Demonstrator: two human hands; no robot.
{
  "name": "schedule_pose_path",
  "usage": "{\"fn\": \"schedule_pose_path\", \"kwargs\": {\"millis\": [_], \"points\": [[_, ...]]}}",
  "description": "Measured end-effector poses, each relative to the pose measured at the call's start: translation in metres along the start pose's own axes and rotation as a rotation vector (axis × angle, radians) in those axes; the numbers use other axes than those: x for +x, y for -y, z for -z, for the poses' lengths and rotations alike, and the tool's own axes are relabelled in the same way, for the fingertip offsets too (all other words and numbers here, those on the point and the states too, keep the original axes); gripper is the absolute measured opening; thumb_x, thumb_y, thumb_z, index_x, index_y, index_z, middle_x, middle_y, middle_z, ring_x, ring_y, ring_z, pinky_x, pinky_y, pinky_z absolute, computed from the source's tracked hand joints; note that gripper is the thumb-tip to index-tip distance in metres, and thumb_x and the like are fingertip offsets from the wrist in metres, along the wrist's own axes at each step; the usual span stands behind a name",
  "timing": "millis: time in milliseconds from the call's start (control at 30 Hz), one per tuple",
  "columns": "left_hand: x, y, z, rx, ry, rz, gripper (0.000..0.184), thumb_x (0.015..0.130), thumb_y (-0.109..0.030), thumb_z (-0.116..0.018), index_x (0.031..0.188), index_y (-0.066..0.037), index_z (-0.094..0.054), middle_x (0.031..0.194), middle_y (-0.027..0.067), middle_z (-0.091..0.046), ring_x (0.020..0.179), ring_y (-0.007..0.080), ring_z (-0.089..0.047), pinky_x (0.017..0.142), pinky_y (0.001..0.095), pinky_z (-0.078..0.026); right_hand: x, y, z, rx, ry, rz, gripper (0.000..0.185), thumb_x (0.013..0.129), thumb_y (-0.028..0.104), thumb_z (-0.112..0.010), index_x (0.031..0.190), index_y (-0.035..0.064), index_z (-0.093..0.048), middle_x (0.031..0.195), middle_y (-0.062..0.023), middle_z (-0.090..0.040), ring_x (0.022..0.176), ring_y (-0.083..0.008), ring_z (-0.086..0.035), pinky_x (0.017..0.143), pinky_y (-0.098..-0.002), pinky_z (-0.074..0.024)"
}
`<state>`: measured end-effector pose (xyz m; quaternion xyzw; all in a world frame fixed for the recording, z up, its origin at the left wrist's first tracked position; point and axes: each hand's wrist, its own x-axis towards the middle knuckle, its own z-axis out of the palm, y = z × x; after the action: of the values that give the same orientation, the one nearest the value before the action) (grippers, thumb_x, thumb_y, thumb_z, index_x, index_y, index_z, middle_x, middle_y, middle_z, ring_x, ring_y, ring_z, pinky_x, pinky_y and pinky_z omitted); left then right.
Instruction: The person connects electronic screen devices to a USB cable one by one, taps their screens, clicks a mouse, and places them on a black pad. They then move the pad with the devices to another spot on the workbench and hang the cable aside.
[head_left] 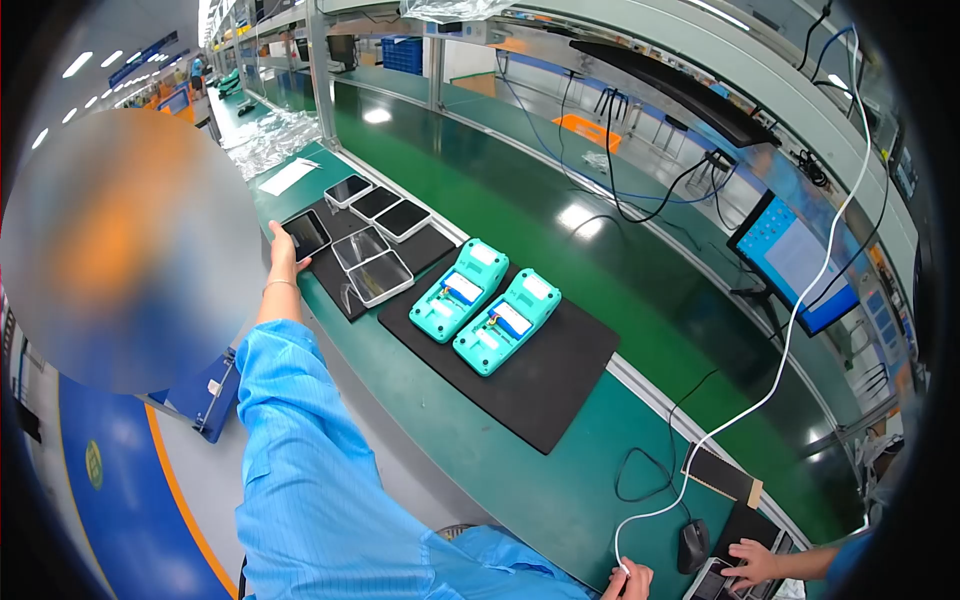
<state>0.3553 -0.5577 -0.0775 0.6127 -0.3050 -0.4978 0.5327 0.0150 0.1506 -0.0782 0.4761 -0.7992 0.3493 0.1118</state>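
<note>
My left hand (284, 252) reaches out to the far left, fingers closed on the near edge of a black-screened handheld device (309, 232) at the end of a black mat. Beside that device lie several white-framed units with dark screens (376, 203) (381, 277). At the bottom edge, my right hand (630, 581) pinches the end of a white cable (740, 412); part of this hand is cut off. Between my hands, two turquoise devices (461, 290) (507, 322) lie on a second black mat (560, 390), their backs up with battery compartments uncovered.
Another person's hand (756, 566) touches a device at the bottom right, near a black mouse (692, 546). A monitor (795, 262) stands beyond the green belt (560, 235). Loose black cables hang overhead, and a white paper (288, 177) lies at the far left.
</note>
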Motion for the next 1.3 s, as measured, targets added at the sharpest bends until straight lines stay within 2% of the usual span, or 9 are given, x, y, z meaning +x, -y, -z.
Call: {"fn": "schedule_pose_path", "kwargs": {"millis": [167,367,533,600,633,700,933,1067,1300], "points": [[0.027,0.012,-0.006,0.351,-0.335,-0.042,0.100,0.084,-0.076,-0.028,0.137,0.008,-0.036,0.143,0.0227,-0.031,0.123,0.0330,-0.044,0.093,0.0375,-0.046,0.001,0.003,-0.001,-0.008,-0.001,-0.026,0.017,0.090,0.002,-0.052,0.100,-0.0045,-0.064,0.082,-0.0183,-0.062,0.071,-0.0382,-0.054,0.067,-0.0446,-0.0433],[0.018,0.018,-0.012,0.356,-0.190,0.000,0.122,0.073,-0.081,-0.047,0.141,0.015,-0.011,0.146,0.0276,-0.022,0.140,0.0321,-0.019,0.111,0.0379,-0.024,0.003,0.003,0.000,-0.052,-0.015,0.027,0.017,0.090,0.001,-0.052,0.101,-0.0051,-0.063,0.082,-0.0181,-0.061,0.070,-0.0359,-0.054,0.065,-0.0425,-0.0442],[0.011,0.014,-0.022,0.938,-0.361,-0.376,0.078,0.087,-0.072,-0.024,0.126,-0.014,-0.058,0.138,0.0246,-0.038,0.128,0.0437,-0.032,0.101,0.0642,-0.026,-0.004,-0.009,-0.011,0.022,-0.033,-0.055,0.016,0.082,-0.002,-0.053,0.094,-0.0035,-0.064,0.072,-0.0114,-0.059,0.068,-0.0271,-0.053,0.067,-0.0359,-0.0440],[0.011,0.016,-0.037,0.982,-0.397,-0.827,0.060,0.092,-0.055,-0.040,0.112,-0.004,-0.065,0.102,0.0201,-0.063,0.104,0.0361,-0.057,0.091,0.0477,-0.042,0.003,-0.007,-0.009,0.008,-0.091,-0.002,0.016,0.076,-0.002,-0.061,0.091,-0.0008,-0.067,0.074,-0.0122,-0.061,0.064,-0.0281,-0.056,0.064,-0.0373,-0.0435],[-0.045,0.003,-0.051,0.732,-0.158,-1.035,0.044,0.094,-0.038,-0.048,0.105,-0.001,-0.067,0.093,0.0172,-0.067,0.091,0.0338,-0.061,0.086,0.0416,-0.044,0.003,-0.006,-0.008,0.029,-0.078,-0.023,0.017,0.075,-0.002,-0.063,0.092,-0.0006,-0.067,0.072,-0.0113,-0.060,0.063,-0.0273,-0.055,0.063,-0.0365,-0.0428],[-0.136,0.006,-0.096,0.519,0.115,-1.419,0.028,0.095,-0.018,-0.049,0.114,-0.002,-0.061,0.112,0.0148,-0.061,0.099,0.0279,-0.056,0.086,0.0390,-0.042,0.003,-0.006,-0.005,0.081,-0.082,-0.034,0.018,0.075,-0.001,-0.065,0.093,0.0005,-0.067,0.069,-0.0092,-0.055,0.061,-0.0257,-0.052,0.063,-0.0367,-0.0411],[-0.480,0.075,-0.125,0.180,1.500,-1.878,0.032,0.066,-0.009,-0.063,0.098,-0.007,-0.064,0.084,0.0052,-0.063,0.073,0.0233,-0.059,0.066,0.0364,-0.043,-0.005,-0.013,-0.005,0.254,-0.163,-0.033,0.020,0.079,0.003,-0.064,0.099,0.0013,-0.065,0.073,-0.0090,-0.056,0.068,-0.0246,-0.056,0.072,-0.0366,-0.0433],[-0.580,0.103,-0.126,0.010,1.871,-1.782,0.039,0.062,-0.014,-0.070,0.100,-0.007,-0.065,0.089,0.0060,-0.063,0.075,0.0229,-0.059,0.064,0.0341,-0.044,-0.010,-0.019,-0.001,0.355,-0.186,-0.099,0.021,0.082,0.005,-0.062,0.102,-0.0001,-0.063,0.079,-0.0102,-0.059,0.071,-0.0253,-0.057,0.074,-0.0374,-0.0433],[-0.688,0.129,-0.144,0.101,2.032,-1.364,0.049,0.069,-0.015,-0.072,0.114,-0.005,-0.055,0.102,0.0100,-0.061,0.091,0.0320,-0.059,0.077,0.0408,-0.046,-0.028,-0.028,-0.014,0.557,-0.176,-0.216,0.033,0.083,0.015,-0.056,0.112,0.0008,-0.059,0.106,-0.0130,-0.063,0.102,-0.0330,-0.058,0.092,-0.0439,-0.0408]]}}
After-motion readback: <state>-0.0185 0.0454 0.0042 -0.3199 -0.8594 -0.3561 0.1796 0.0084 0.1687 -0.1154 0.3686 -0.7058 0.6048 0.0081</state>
